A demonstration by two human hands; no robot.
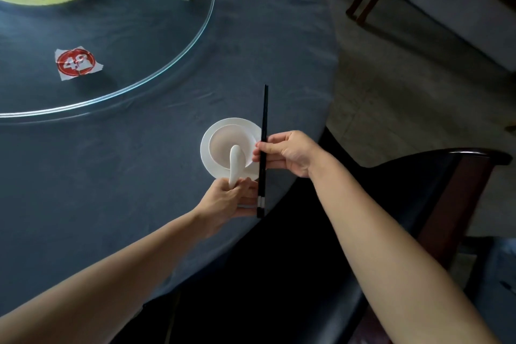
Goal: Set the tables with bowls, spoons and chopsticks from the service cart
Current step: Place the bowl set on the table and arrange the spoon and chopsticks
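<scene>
I see a dim room. Soft daylight seems to fall from the upper right, where the floor is palest. The dark worktop takes little light. The rim of the glass turntable shows a thin glare. The white bowl looks slightly overexposed. The number card is blurred, and lines bend at the edges.

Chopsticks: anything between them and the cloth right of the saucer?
Nothing visible lies on the dark blue tablecloth there. The black chopsticks, pinched by the right hand, overlap the white saucer's right rim, and the left hand, holding the white spoon, reaches their lower end.
</scene>
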